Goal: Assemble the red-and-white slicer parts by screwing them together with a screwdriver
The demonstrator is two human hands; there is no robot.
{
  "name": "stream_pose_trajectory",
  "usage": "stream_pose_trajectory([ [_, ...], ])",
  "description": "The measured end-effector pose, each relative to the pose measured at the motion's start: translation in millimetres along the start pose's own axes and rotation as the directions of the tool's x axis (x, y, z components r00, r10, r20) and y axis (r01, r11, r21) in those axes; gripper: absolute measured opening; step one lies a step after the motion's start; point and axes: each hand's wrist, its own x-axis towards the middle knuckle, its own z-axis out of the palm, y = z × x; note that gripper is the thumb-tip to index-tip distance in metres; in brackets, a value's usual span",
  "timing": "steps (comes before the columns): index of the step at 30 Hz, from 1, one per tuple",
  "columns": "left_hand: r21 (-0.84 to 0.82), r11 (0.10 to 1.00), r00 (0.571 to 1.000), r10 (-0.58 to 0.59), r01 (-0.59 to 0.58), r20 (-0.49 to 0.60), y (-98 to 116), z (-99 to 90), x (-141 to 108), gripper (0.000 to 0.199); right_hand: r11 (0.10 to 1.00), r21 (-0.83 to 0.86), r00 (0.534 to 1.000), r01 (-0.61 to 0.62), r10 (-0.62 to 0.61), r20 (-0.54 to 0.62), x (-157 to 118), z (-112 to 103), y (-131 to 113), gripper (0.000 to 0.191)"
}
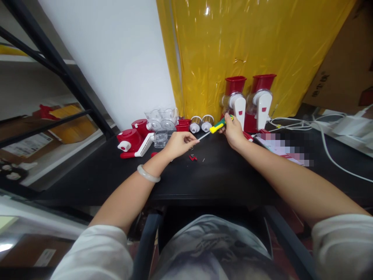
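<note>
My right hand (233, 131) is wrapped around the green and yellow handle of a screwdriver (218, 126), its shaft aimed left and slightly down. At the tip, the thumb and fingers of my left hand (181, 143) are pinched together; whatever sits between them is too small to make out. Both hands are above the black table (221, 177). Just below the shaft lie a small red plastic piece (192, 157) and a thin metal bit (203, 160). Behind my left hand stand clear plastic housings (161, 119) and red hoppers (183, 125).
Two rotary graters (264, 103) stand upright at the back right. Grater drums (195, 124) sit at the back middle, red bases (128, 140) with a white crank at left. White cables (323, 132) and a power strip (354, 126) lie right. A shelf rack (52, 42) borders the left.
</note>
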Motion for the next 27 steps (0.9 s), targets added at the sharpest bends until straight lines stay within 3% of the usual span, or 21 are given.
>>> stream_pose_trajectory([
  [8, 0.183, 0.980, 0.996, 0.077, -0.083, 0.038, -1, -8.2, 1, 0.016, 0.964, -0.234, 0.992, 0.122, -0.110, 0.065, -6, -5, -4, 0.040],
  [15, 0.171, 0.984, 0.998, 0.034, -0.042, 0.054, -8, -5.5, 3, 0.015, 0.948, -0.238, 0.976, 0.209, -0.188, 0.105, -11, -2, -7, 0.041],
  [17, 0.091, 0.996, 0.998, -0.021, 0.016, 0.051, -12, -2.6, 4, 0.014, 0.953, -0.217, 0.977, 0.211, -0.196, 0.087, -10, -1, -7, 0.042],
  [20, -0.167, 0.970, 0.982, -0.166, 0.178, 0.086, -15, 2.8, 6, 0.014, 0.972, -0.146, 0.983, 0.183, -0.178, 0.047, -8, 0, -6, 0.045],
  [23, -0.450, 0.841, 0.953, -0.275, 0.301, 0.125, -15, 7.6, 6, 0.017, 0.991, -0.041, 0.992, 0.128, -0.128, 0.003, -4, 2, -3, 0.047],
  [27, -0.639, 0.715, 0.950, -0.301, 0.284, 0.086, -11, 10.2, 5, 0.029, 0.992, 0.124, 0.998, 0.008, 0.001, -0.070, -1, 5, -3, 0.045],
])
